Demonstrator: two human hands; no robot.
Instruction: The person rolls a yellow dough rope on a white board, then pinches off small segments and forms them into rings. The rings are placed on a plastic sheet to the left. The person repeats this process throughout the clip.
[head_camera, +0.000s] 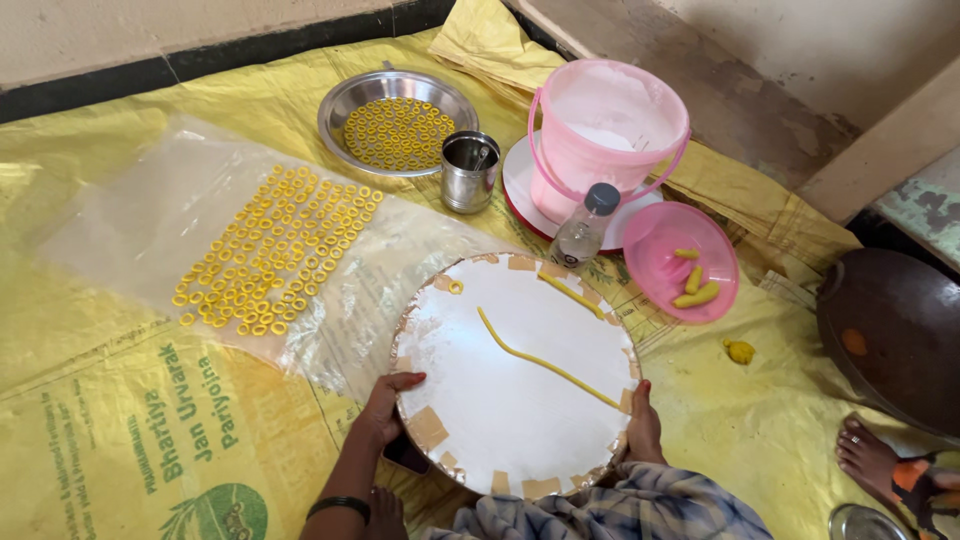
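Both hands are on the round white board (515, 375), one at each side. The left hand (385, 408) clasps the near-left rim, thumb lying over the top face and fingers tucked beneath, wrist bent inward with a dark bangle (338, 505) on the forearm. The right hand (643, 425) presses the near-right rim, fingers curled down the edge, gripping it; how far they wrap under cannot be seen. The board sits level just in front of the person's lap, edged with tan tape patches.

On its face lies a long thin yellow dough strand (545, 360), running from centre-left toward the right edge, untouched by either hand. A shorter strand (570, 293) lies near the far rim, and a single small ring (456, 287) at the far left.

Further out, to the left, rows of yellow dough rings (275, 250) rest on a clear plastic sheet (150, 210). Far beyond sit a steel plate of rings (397, 122), a steel cup (470, 172), a pink bucket (607, 130), a small bottle (585, 228) and a pink bowl (680, 262) with dough pieces.
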